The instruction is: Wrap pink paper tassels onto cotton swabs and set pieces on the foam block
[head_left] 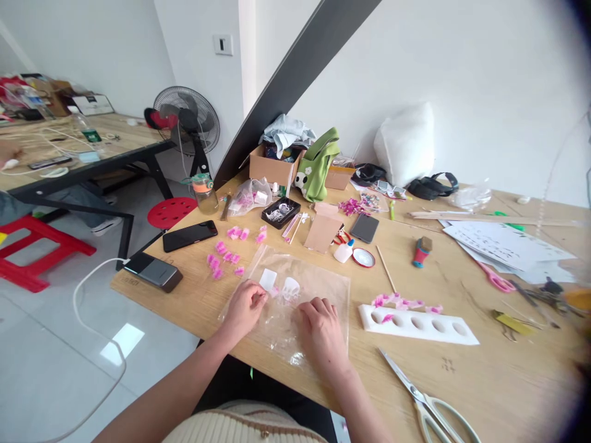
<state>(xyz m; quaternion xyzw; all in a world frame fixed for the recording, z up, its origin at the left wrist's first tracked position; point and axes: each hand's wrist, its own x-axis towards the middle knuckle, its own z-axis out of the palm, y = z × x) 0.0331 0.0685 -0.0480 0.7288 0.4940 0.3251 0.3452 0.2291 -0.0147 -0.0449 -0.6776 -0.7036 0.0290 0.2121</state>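
Observation:
A clear plastic bag (318, 271) lies flat at the table's front edge, under both hands. My left hand (244, 306) rests over its left side, thumb and forefinger pinched together; a small pink petal piece (274, 292) is right at the fingertips, and whether they grip it is unclear. Just beyond lies a white rectangular card (268, 280). A white blob of glue (290, 287) sits on the bag between the hands. My right hand (323, 332) lies on the bag's right side, its fingers curled inward; anything in them is hidden.
Pink petal pieces (220, 247) are scattered on the left, near a phone (190, 235) and power bank (154, 272). Scissors (418, 394) and a white foam block (418, 324) with holes lie right. Beyond are a glue bottle (343, 251) and a round lid (364, 258).

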